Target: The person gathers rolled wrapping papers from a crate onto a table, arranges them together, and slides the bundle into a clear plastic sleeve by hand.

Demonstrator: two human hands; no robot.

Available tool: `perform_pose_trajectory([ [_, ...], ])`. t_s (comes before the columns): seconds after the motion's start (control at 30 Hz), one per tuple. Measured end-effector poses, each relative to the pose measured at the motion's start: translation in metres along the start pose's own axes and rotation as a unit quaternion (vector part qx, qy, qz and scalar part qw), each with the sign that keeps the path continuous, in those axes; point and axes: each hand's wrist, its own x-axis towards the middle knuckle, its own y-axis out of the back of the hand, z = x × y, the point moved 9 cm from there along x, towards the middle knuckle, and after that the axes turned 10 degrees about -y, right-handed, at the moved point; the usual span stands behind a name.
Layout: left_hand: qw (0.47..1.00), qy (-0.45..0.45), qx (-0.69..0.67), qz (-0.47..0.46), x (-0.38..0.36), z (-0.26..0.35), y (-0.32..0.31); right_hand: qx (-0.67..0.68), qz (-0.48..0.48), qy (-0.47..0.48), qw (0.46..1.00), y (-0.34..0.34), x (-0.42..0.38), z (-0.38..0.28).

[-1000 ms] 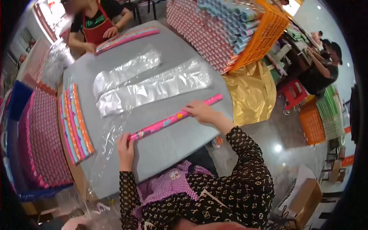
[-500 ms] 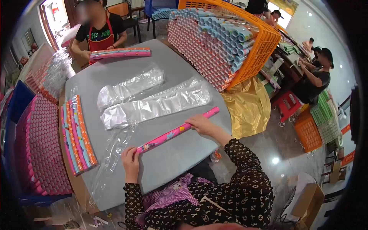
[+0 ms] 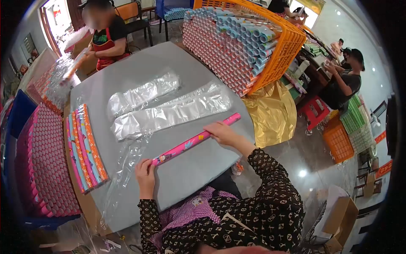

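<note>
A pink printed roll of wrapping paper lies slantwise over the grey tabletop. My left hand closes its thumb and fingers on the near left end of the roll. Further along, toward the other end, my right hand is closed over it from above. Just beyond the roll lie two stacks of clear plastic sleeves, flat on the table. Left of my left hand, a row of several pink, blue and orange rolls sits side by side in clear film.
An orange crate packed with rolls stands at the far right table edge, gold sheeting below it. At left is a blue crate of pink rolls. A co-worker stands across the table; others work at right.
The co-worker across the table has turned to the left, and the bundle of rolls has swung off the table edge with them. My hands and the pink roll stay almost in place.
</note>
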Motion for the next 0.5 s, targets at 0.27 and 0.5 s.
perform_pose_trajectory([
  [0.27,1.0,-0.009,-0.01,-0.015,0.001,0.001,-0.006,-0.051,0.068,0.008,0.996,0.013,-0.005,-0.014],
  [0.5,1.0,0.011,-0.002,-0.024,0.002,-0.003,-0.008,-0.02,0.087,-0.009,0.996,0.027,-0.038,-0.048],
])
